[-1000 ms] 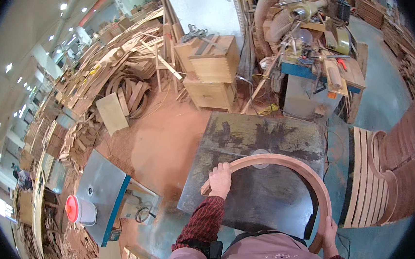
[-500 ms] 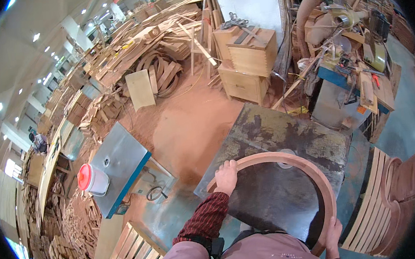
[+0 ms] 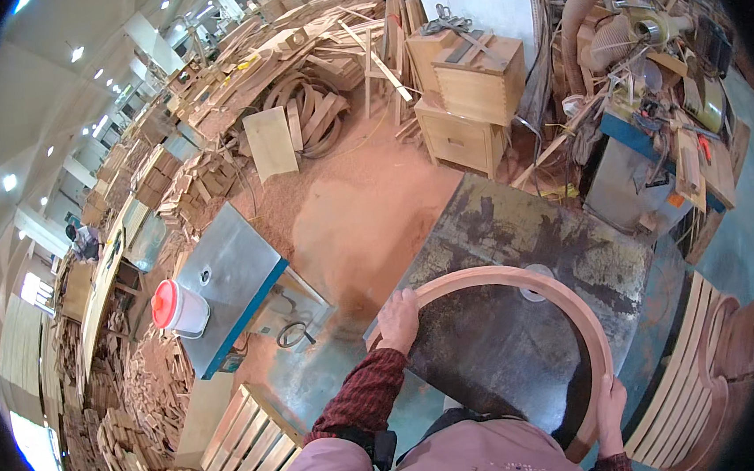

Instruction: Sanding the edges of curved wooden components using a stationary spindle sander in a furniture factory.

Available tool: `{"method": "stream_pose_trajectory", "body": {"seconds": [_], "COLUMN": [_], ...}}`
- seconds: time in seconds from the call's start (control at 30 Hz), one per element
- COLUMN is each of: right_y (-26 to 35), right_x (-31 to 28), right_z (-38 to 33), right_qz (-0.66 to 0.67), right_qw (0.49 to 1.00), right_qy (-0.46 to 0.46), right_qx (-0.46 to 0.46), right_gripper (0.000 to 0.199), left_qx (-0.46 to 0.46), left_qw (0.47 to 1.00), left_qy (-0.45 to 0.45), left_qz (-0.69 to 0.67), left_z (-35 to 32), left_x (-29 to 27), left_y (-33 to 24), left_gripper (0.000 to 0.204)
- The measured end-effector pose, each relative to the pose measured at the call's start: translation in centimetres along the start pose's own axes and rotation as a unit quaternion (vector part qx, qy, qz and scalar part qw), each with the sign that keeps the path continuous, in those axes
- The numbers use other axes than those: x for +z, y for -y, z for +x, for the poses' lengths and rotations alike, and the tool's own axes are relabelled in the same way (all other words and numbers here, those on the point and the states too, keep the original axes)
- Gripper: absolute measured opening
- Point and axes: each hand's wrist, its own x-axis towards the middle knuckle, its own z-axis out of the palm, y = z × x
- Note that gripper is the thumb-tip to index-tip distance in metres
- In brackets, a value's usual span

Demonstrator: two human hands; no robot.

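A curved wooden piece (image 3: 590,329), a reddish-brown arc of roughly half a circle, passes over a dark, worn metal machine table (image 3: 500,341). My left hand (image 3: 398,321) is closed around its left end, near the table's left edge. On the right, my right hand (image 3: 612,405) grips the lower part of the arc close to my body, with some fingers hidden behind the wood. A round pale metal disc (image 3: 536,288) set in the table lies partly under the arc.
To the left stands a second metal table (image 3: 232,256) carrying a white bucket with a red lid (image 3: 179,309). Slatted wooden pieces (image 3: 252,445) lie lower left, and others (image 3: 684,371) lower right. Beyond are wooden drawer boxes (image 3: 463,96), sawdust (image 3: 348,211) and piled offcuts.
The view has shifted a little. Against the table, my left hand and the arc's left end have moved slightly left. My right hand is slightly farther forward, and both hands keep their grip.
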Motion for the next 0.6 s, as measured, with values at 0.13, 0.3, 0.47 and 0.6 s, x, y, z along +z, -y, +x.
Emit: {"method": "stream_pose_trajectory", "body": {"seconds": [0.13, 0.3, 0.47, 0.6], "right_y": [1.3, 3.4, 3.9, 4.2], "right_x": [0.7, 1.1, 1.3, 0.8], "right_z": [1.2, 2.2, 3.5, 3.7], "right_qz": [0.006, -0.032, -0.062, -0.058], "right_qw": [1.000, 0.999, 0.996, 0.995], "right_qy": [0.015, 0.028, 0.060, 0.074], "right_qx": [-0.010, -0.021, -0.008, -0.016], "right_gripper": [0.046, 0.051, 0.057, 0.056], "left_qx": [-0.021, -0.034, -0.036, -0.003], "left_qw": [1.000, 0.999, 0.999, 0.998], "left_qy": [0.012, 0.002, 0.007, -0.002], "left_qz": [0.014, 0.017, 0.033, 0.056], "left_z": [-0.5, -0.7, -1.3, -1.5], "left_x": [-0.3, -0.7, 0.1, 0.8], "left_y": [1.4, 2.7, 3.9, 4.5], "left_gripper": [0.011, 0.011, 0.012, 0.017]}}
